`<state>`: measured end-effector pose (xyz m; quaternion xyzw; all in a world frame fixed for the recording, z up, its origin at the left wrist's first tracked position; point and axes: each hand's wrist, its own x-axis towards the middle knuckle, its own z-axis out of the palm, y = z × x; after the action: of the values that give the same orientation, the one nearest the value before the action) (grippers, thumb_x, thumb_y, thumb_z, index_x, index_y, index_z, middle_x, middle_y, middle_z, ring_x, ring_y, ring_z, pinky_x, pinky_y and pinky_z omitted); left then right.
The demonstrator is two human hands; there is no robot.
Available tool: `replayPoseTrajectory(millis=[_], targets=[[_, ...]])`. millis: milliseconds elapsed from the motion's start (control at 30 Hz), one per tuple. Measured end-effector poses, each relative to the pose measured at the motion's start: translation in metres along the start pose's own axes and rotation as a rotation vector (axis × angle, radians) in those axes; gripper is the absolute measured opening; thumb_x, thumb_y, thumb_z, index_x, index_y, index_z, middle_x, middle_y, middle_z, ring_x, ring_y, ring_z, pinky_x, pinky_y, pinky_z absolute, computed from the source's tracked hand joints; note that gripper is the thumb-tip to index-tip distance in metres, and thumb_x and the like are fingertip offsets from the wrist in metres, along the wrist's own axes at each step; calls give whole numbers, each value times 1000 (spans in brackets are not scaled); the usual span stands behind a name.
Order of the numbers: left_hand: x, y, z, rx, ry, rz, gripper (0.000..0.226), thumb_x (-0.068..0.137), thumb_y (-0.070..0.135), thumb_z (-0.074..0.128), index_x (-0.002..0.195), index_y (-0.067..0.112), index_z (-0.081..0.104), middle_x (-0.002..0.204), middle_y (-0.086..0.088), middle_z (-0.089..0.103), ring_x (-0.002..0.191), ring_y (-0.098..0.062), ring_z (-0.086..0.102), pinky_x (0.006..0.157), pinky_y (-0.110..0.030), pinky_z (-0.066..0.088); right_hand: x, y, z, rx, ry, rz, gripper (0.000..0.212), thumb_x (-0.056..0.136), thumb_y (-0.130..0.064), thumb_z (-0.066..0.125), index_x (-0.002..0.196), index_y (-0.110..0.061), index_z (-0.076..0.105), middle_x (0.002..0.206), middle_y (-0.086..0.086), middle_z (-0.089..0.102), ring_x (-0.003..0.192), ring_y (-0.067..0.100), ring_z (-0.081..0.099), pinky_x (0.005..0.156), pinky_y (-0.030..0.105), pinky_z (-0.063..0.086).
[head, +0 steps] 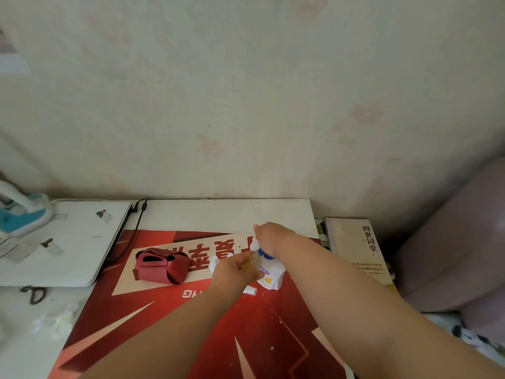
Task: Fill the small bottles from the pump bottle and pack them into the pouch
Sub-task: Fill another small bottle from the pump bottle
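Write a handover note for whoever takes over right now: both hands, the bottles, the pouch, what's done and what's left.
Left hand: holds a small clear bottle beside the pump bottle's blue collar.
Right hand: sits on top of the pump bottle; its fingers are hidden.
Red pouch: open, lying left of the hands on the red mat; no bottle visible inside.
Small white piece, perhaps a cap, lies before the pump bottle.
Done: nothing visibly packed. Left: finish filling, cap, pack.

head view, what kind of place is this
Probably a desk in a home bedroom or study: flowered wallpaper, a closed laptop and lamp on the left, a book on the right.
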<state>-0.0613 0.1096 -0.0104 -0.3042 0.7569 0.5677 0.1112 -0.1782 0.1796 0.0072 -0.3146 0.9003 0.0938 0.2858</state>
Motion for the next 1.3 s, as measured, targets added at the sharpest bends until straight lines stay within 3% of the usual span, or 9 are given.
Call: replayPoseTrajectory(millis=[267, 467, 733, 1100, 1300], targets=[[0, 0, 0, 1, 2, -8, 47, 76, 12, 74, 121, 18, 61, 108, 0, 68, 99, -20, 64, 95, -36, 51, -3, -1, 1, 6, 23, 8, 73, 90, 0, 53, 151, -14, 16, 131, 16, 49, 116, 32, 53, 96, 38, 46], [-2, 1, -2, 9, 5, 0, 46, 77, 16, 73, 122, 20, 61, 107, -1, 68, 95, -19, 65, 87, -30, 52, -9, -1, -2, 12, 48, -27, 67, 91, -1, 54, 148, -10, 20, 131, 17, 50, 114, 31, 55, 93, 35, 46], [-6, 3, -3, -1, 19, 5, 49, 76, 11, 74, 123, 18, 60, 106, -2, 67, 92, -18, 63, 81, -26, 51, -11, -4, -4, 1, 33, -21, 77, 88, -4, 60, 150, -12, 15, 129, 16, 51, 112, 28, 56, 91, 33, 47], [-9, 3, -2, 15, 34, 6, 50, 76, 12, 74, 123, 21, 60, 114, -2, 66, 96, -17, 62, 78, -23, 46, -19, -4, -8, 82, 26, -65, 64, 91, -8, 57, 145, -8, 22, 123, 17, 52, 109, 27, 56, 89, 32, 47], [-9, 7, -3, 37, 58, 11, 50, 75, 17, 75, 123, 23, 60, 117, 0, 65, 102, -18, 61, 87, -27, 48, -21, -4, -13, 145, 17, -53, 66, 95, -8, 49, 150, -11, 13, 126, 17, 49, 109, 26, 56, 93, 32, 46]])
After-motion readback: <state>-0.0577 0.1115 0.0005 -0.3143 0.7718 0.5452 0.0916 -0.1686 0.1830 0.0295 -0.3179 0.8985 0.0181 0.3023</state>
